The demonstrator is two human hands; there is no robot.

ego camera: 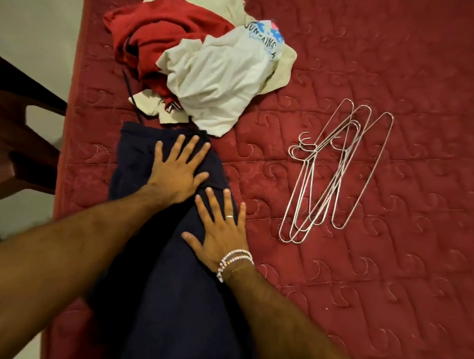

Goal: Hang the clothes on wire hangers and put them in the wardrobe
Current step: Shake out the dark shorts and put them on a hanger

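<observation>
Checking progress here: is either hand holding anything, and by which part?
Nothing is held. The left hand and right hand press flat, fingers straight, on the navy garment; the wire hangers lie untouched.

Both hands lie flat, fingers spread, on a dark navy garment (152,298) stretched along a red quilted bed (389,297): the left hand (175,173) farther up, the right hand (222,233) nearer, wearing a ring and beaded bracelets. A pile of red and white clothes (197,67) sits beyond it. Wire hangers (332,178) lie bunched to the right.
</observation>
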